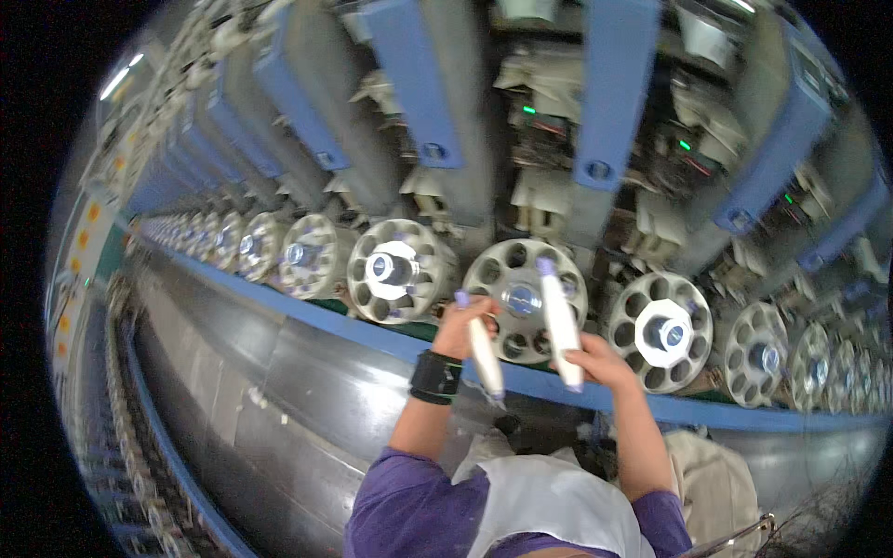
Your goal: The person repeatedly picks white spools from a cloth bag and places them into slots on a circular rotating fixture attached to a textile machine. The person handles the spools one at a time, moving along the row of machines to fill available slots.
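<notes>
My left hand [465,327], with a black band on its wrist, is closed around a yarn bobbin [485,361] wound with white thread on a purple tube. The bobbin slants down to the right, its lower tip near the blue rail. My right hand [600,363] grips a second, fuller-looking white yarn bobbin [559,321] near its lower end, the purple tip pointing up. Both bobbins are held before a round magazine [480,272] with a ring of holes and a shiny hub. The right bobbin overlaps that disc's right side.
More round magazines [621,358] line the machine to both sides. Above them stand blue and grey machine columns [609,102]. A blue rail [316,316] runs below the discs. Behind me lie a grey floor [251,409] and another machine row [139,465]. A beige bag-like cloth [716,474] is at my right.
</notes>
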Available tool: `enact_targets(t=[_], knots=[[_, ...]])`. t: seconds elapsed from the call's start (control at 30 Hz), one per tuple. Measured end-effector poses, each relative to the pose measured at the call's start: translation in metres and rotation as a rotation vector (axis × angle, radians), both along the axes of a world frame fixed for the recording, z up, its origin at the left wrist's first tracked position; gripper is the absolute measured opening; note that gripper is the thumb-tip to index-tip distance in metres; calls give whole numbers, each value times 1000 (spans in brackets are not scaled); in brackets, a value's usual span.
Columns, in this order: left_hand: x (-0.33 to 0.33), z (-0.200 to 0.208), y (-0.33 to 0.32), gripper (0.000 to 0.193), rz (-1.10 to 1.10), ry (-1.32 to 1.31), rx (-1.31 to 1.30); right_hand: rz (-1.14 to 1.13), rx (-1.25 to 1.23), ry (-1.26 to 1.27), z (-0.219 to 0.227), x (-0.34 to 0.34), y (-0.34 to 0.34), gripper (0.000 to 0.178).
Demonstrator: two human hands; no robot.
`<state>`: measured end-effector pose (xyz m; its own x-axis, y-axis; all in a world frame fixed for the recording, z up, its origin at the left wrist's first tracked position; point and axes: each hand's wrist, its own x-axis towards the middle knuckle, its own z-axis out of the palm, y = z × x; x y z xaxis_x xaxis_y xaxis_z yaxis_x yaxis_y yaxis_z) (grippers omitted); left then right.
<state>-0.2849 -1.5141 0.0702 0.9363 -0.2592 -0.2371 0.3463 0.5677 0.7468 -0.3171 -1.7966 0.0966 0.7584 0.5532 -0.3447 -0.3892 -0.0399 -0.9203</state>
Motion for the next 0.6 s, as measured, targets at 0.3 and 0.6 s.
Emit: enact_targets(t=[0.3, 0.6], knots=[[-20, 51, -64, 34, -189, -243, 89, 235, -24, 15, 29, -19, -3, 46], [-81, 42, -74, 23, -272, -241, 400, 217, 290, 85, 22, -34, -32, 49]])
